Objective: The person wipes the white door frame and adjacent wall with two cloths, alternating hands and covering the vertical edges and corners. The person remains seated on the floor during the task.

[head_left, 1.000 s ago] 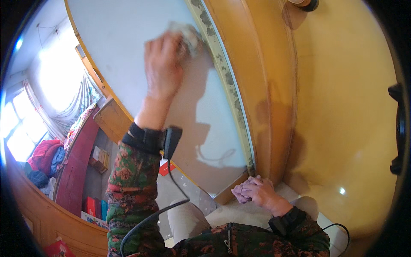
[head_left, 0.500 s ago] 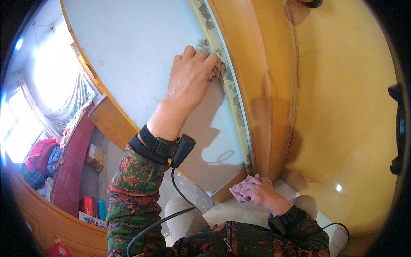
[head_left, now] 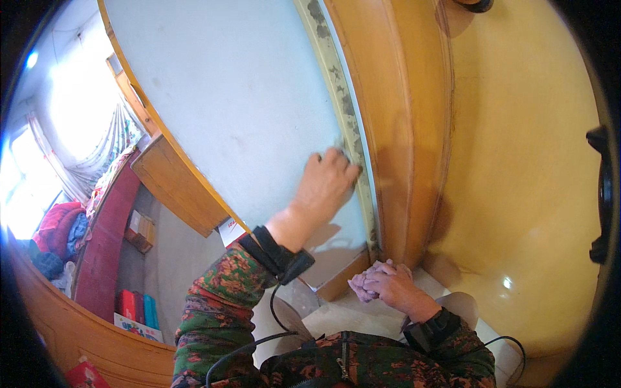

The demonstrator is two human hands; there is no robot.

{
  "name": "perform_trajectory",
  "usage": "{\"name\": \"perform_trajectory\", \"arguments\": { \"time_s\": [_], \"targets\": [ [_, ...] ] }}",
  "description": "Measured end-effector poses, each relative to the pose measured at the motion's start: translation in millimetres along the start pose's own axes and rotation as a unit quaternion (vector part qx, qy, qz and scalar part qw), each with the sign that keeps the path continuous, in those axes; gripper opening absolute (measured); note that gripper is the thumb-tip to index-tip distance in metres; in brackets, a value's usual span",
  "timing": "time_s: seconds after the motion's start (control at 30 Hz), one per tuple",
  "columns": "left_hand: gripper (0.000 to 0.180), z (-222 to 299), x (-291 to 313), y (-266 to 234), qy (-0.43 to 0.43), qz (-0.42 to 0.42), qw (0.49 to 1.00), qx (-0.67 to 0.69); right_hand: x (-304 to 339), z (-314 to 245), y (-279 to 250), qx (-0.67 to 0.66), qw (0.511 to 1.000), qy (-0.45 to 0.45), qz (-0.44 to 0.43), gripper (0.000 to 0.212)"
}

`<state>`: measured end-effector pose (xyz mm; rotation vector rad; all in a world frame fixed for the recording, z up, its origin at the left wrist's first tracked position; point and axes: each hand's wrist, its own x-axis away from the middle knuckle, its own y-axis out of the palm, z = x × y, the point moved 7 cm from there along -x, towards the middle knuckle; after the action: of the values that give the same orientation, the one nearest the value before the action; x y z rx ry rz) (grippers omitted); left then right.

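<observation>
My left hand presses its curled fingers against the edge of a pale blue panel. It grips a grey, stringy wad like steel wool, mostly hidden under the fingers and blurred now. Beside it runs a cream strip blotched with dark, flaky stains, along the panel's right side. Low in the view, my right hand is closed on a crumpled mauve cloth, near the panel's lower corner.
A wooden frame and a yellow wall stand at the right. A wooden board end juts out left of the panel. Farther left are a dark red bed side, a cardboard box and folders. A black cable hangs by my left sleeve.
My left hand has slid down along the stained strip toward me, fingers still curled on the wad. My right hand and the cloth have stayed put. The view has shifted slightly.
</observation>
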<state>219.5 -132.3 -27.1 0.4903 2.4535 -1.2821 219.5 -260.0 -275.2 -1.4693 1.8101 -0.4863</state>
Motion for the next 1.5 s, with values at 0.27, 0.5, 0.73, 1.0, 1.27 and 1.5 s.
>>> {"name": "perform_trajectory", "arguments": {
  "time_s": [0.27, 0.5, 0.73, 1.0, 1.27, 1.5],
  "targets": [
    [0.03, 73.4, 86.9, 120.7, 0.078, -0.119, 0.989, 0.05, 3.2, -29.0, -17.6, 0.26, 0.964, -0.008, 0.057, 0.024],
    [0.033, 123.4, 146.5, 207.5, 0.076, -0.136, 0.98, 0.124, 3.9, -26.3, -16.5, 0.221, 0.974, -0.037, 0.044, 0.024],
    [0.032, 137.1, 165.1, 205.7, 0.047, -0.04, 0.983, 0.172, 4.3, -25.3, -16.3, 0.231, 0.969, -0.057, 0.061, 0.018],
    [0.034, 32.0, 146.9, 84.2, -0.03, 0.014, 0.992, 0.126, 0.8, -31.9, -23.4, 0.219, 0.971, -0.06, 0.079, 0.016],
    [0.028, 97.1, 218.7, 151.6, 0.049, -0.231, 0.958, 0.16, -0.9, -32.4, -20.7, 0.248, 0.968, -0.04, 0.019, 0.022],
    [0.03, 24.8, 183.7, 57.5, 0.006, -0.022, 0.997, 0.075, -1.5, -40.3, -24.0, 0.25, 0.965, -0.044, 0.057, 0.013]
  ]
}}
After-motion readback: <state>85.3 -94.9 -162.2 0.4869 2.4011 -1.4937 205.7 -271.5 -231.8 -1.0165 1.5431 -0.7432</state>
